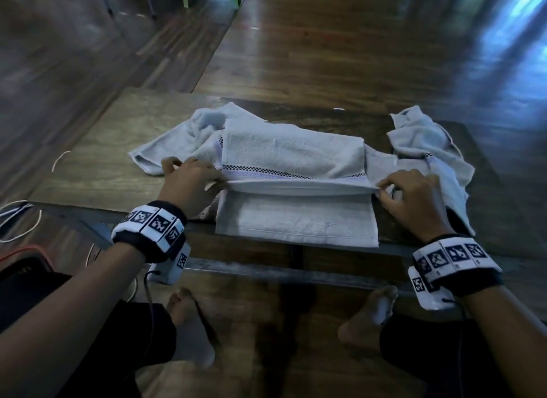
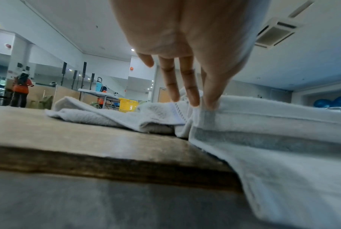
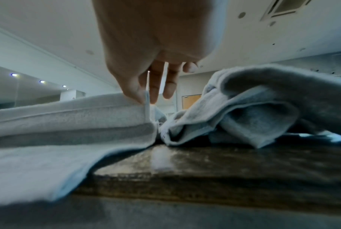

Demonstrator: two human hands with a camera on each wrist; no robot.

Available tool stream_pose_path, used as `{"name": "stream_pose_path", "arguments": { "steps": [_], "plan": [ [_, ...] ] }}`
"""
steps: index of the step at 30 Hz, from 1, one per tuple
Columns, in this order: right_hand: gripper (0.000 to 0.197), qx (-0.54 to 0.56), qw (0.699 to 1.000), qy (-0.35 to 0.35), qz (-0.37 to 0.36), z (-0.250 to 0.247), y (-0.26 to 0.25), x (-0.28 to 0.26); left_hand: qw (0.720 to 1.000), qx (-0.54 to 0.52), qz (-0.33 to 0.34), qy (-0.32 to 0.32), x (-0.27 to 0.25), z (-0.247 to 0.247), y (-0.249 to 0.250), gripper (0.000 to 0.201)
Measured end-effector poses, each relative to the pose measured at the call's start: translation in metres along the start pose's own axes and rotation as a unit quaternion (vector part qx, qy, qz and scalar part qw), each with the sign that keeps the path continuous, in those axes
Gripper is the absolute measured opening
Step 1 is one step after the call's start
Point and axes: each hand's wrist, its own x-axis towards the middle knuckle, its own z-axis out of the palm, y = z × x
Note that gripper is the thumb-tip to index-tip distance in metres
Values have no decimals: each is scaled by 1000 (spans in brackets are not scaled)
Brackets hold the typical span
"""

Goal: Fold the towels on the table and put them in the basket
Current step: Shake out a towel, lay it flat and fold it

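Folding towel 1: left hand (image 1: 189, 180) and right hand (image 1: 410, 195) pinch the pale grey terry towel (image 1: 296, 220) by its corners on the wooden table (image 1: 97, 172); next probably lay that edge flat.

Looks like a big gym or dance-studio type hall: glossy wood floor (image 1: 355, 51), blue exercise balls (image 2: 334, 101) by the wall, ceiling air vent (image 2: 275, 33), folding tables, a yellow basket (image 2: 127, 104) way back.
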Motion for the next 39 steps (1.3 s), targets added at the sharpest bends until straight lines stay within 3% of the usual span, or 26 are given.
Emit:
{"name": "stream_pose_path", "arguments": {
  "steps": [2, 4, 7, 9, 11, 15, 19, 24, 27, 30, 32, 36, 39],
  "plan": [
    [13, 18, 999, 29, -21, -9, 3, -13, 998, -18, 39, 53, -12, -6, 1, 7],
    [14, 41, 997, 23, -59, -14, 6, -26, 994, -27, 79, 64, -26, -4, 2, 13],
    [20, 50, 994, -37, -93, -8, 10, -43, 992, -34, 122, 12, -46, 7, -2, 23],
    [21, 35, 991, -75, -109, -2, 9, -52, 990, -19, 142, -8, -56, 16, -5, 19],
    [17, 8, 987, -97, -127, 5, 7, -54, 990, -16, 137, -15, -59, 21, -6, 12],
    [13, -28, 987, -103, -119, 12, 8, -41, 995, -43, 84, -40, -49, 23, -6, 30],
    [12, -52, 992, -88, -81, 15, 4, -27, 998, -25, 52, -24, -35, 26, -4, 8],
    [11, -41, 992, -99, -68, 18, 5, -28, 995, -28, 84, -43, -29, 23, -4, 12],
    [16, 4, 991, -117, -60, 16, 10, -37, 990, -38, 123, -59, -37, 20, -8, 34],
    [40, 3, 986, -150, -78, 13, 13, -45, 983, -45, 154, -89, -43, 19, -14, 53],
    [48, -11, 982, -167, -88, 13, 13, -48, 982, -53, 160, -84, -43, 21, -17, 43],
    [38, 17, 981, -173, -87, 15, 16, -47, 985, -78, 143, -55, -43, 25, -19, 15],
    [30, 30, 982, -162, -90, 16, 15, -46, 984, -61, 158, -45, -44, 25, -17, 15]
  ]
}}
